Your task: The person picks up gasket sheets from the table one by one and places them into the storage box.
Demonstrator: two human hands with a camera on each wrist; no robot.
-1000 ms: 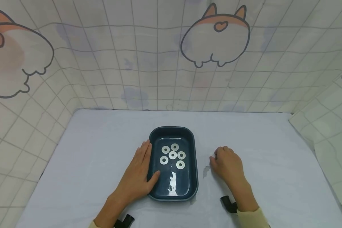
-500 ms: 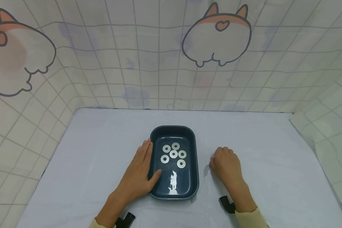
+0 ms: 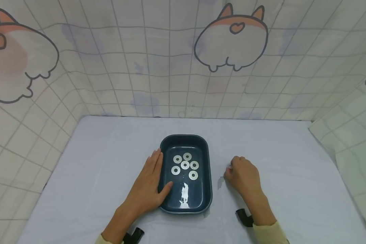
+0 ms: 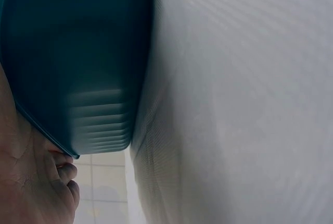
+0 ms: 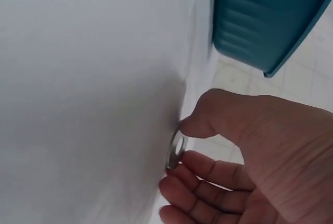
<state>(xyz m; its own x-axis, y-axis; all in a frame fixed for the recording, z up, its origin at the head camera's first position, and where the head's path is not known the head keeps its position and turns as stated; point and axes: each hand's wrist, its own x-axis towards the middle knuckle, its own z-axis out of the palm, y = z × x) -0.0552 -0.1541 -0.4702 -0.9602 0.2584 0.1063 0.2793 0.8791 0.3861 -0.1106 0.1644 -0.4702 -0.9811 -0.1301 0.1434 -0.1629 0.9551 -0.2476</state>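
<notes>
Nothing moved | left hand (image 3: 147,188) flat against tray (image 3: 207,189) | right hand (image 3: 242,176) pinches washer (image 5: 176,150), hidden from head view

in the head view the right hand (image 3: 242,176) covers the washer (image 5: 176,150) it pinches, so only a pale sliver shows at the fingertips. the left wrist view cuts the left hand (image 4: 28,182) at the frame's edge and shows just the tray (image 4: 78,62) from outside (its washers hidden). both forearms (image 3: 263,217) run off the bottom edge.
</notes>
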